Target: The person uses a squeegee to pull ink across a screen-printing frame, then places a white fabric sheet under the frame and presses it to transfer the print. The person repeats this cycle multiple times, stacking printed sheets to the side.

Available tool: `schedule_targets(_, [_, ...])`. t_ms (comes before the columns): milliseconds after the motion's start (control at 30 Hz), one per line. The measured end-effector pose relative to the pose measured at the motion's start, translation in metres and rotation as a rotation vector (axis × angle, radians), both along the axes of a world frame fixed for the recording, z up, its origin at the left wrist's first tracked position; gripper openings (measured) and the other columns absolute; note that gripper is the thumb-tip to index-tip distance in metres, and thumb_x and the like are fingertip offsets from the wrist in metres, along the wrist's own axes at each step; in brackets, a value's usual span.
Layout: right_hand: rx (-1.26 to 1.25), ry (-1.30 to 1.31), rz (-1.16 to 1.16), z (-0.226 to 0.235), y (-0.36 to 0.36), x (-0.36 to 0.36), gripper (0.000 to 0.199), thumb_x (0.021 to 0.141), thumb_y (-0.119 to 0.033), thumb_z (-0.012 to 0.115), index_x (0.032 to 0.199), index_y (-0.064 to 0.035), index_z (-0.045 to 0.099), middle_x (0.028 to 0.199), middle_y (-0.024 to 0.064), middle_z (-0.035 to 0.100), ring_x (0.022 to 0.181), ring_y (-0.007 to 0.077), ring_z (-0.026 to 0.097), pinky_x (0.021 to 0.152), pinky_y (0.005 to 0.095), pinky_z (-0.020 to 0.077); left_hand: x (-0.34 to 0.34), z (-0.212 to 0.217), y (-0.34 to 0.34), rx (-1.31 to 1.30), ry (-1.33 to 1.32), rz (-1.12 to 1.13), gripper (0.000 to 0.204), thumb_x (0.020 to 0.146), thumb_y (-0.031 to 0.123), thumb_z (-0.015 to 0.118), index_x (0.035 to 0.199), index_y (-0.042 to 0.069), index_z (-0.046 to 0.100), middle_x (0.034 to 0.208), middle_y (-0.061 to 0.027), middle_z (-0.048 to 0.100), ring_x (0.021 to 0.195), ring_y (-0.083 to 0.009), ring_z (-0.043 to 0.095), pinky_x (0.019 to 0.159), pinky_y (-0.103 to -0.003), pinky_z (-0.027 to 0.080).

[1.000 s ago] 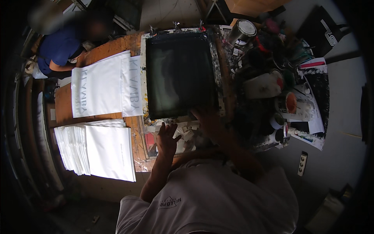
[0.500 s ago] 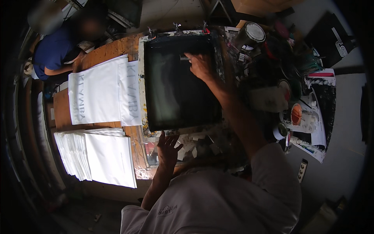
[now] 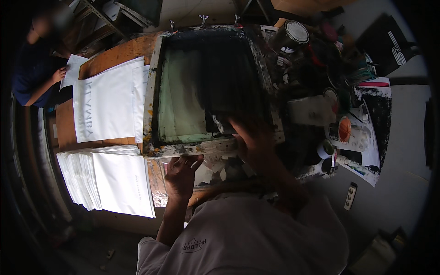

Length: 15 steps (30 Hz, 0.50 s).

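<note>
A wooden-rimmed printing screen (image 3: 192,150) lies in front of me, its near side raised and its far side at metal clamps (image 3: 203,19). Dark ink covers the right part of the mesh; the left part looks pale green. My left hand (image 3: 179,178) grips the near rim from below, fingers curled at the wood. Near the screen's front, my right hand (image 3: 253,137) is closed around a squeegee (image 3: 219,123), mostly hidden by hand and shadow; it also reaches the near rim.
White printed sheets (image 3: 105,103) lie on the wooden table at left, with a thick white stack (image 3: 121,181) nearer me. A person (image 3: 39,82) at far left holds a white sheet (image 3: 72,71). Ink cans (image 3: 293,34), tubs and an orange-filled cup (image 3: 344,129) crowd the right.
My right hand has come from the screen's far part to its near edge with the squeegee. The screen's near side has risen, and my left hand has closed on it. The other person lifted a sheet.
</note>
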State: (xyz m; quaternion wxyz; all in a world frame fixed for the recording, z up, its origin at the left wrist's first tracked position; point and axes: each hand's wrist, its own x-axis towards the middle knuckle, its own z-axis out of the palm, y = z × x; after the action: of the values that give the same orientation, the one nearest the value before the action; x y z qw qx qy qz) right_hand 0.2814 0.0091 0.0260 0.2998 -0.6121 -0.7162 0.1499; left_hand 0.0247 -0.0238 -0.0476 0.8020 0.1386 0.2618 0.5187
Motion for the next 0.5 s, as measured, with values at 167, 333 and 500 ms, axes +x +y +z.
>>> schedule_targets(167, [0.398,-0.055,-0.004,0.081,0.071,0.019,0.049,0.077,0.005,0.068,0.124,-0.0077,0.065,0.114,0.0152,0.068,0.099,0.0338,0.067,0.086,0.0425,0.0542,0.003,0.060,0.077,0.280,0.041,0.009,0.026,0.093,0.008,0.053,0.113,0.003,0.068,0.108,-0.0127,0.072,0.111,-0.0323,0.065,0.110,-0.057,0.038])
schedule_targets(333, [0.034,0.067,-0.184,0.189,0.133,0.007,0.014,0.089,-0.004,0.062,0.103,-0.0007,0.064,0.078,0.0121,0.063,0.064,0.0185,0.058,0.059,0.0385,0.0454,-0.042,-0.011,0.214,0.126,1.097,0.249,0.043,0.100,0.038,0.054,0.127,0.005,0.061,0.120,-0.0175,0.065,0.124,-0.0343,0.054,0.110,-0.064,0.030])
schedule_targets(500, [-0.214,-0.132,-0.305,0.230,0.167,-0.003,0.017,0.090,-0.005,0.060,0.105,0.0018,0.067,0.074,0.0137,0.063,0.063,0.0181,0.057,0.064,0.0396,0.0454,-0.087,-0.115,0.237,0.054,2.335,0.212,0.045,0.089,0.043,0.071,0.119,0.010,0.061,0.117,-0.0128,0.062,0.112,-0.0371,0.054,0.087,-0.054,0.042])
